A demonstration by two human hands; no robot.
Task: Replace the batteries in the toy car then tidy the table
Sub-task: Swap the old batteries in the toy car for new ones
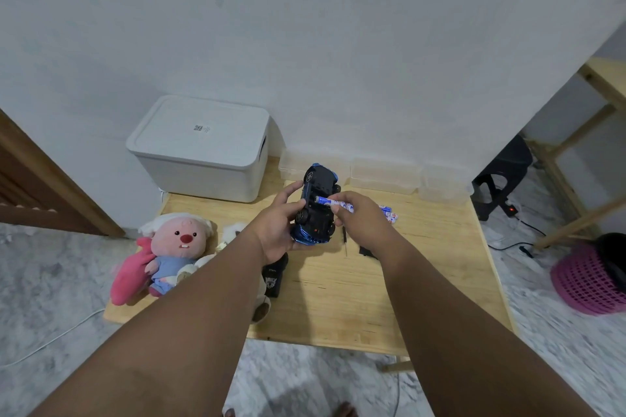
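Note:
My left hand (277, 223) holds a blue toy car (316, 210) upside down above the wooden table (338, 298), its black underside facing me. My right hand (359, 213) pinches a blue-and-white battery (333, 202) and rests its tip on the car's underside. More batteries (389, 213) lie on the table just right of that hand. A thin black screwdriver (344, 235) and a small black cover piece (367, 251) lie on the table below the car.
A white lidded box (203, 145) stands at the table's back left. Clear plastic containers (386, 174) line the back edge. Plush toys (172, 250) lie at the left edge, a black remote (274, 276) beside them. A pink basket (592, 278) sits on the floor right.

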